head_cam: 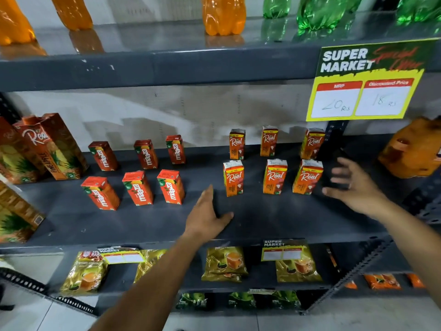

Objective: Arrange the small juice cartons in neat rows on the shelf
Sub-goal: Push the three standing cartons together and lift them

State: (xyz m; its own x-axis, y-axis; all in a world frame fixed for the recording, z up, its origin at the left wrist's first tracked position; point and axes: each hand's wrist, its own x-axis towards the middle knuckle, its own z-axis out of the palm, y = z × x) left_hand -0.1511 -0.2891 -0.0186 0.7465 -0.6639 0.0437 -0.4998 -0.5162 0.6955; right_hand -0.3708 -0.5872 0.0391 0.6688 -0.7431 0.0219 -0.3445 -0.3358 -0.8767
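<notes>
Grey shelf [262, 225] front bare; left hand [207, 216], right hand [353, 187] grip wide, empty.

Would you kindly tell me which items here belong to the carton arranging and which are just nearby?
Job: six Maaza cartons, six small Real cartons, middle shelf.
Nearby: tall pineapple cartons, orange bottles, green bottles, price sign, tea packets.
</notes>
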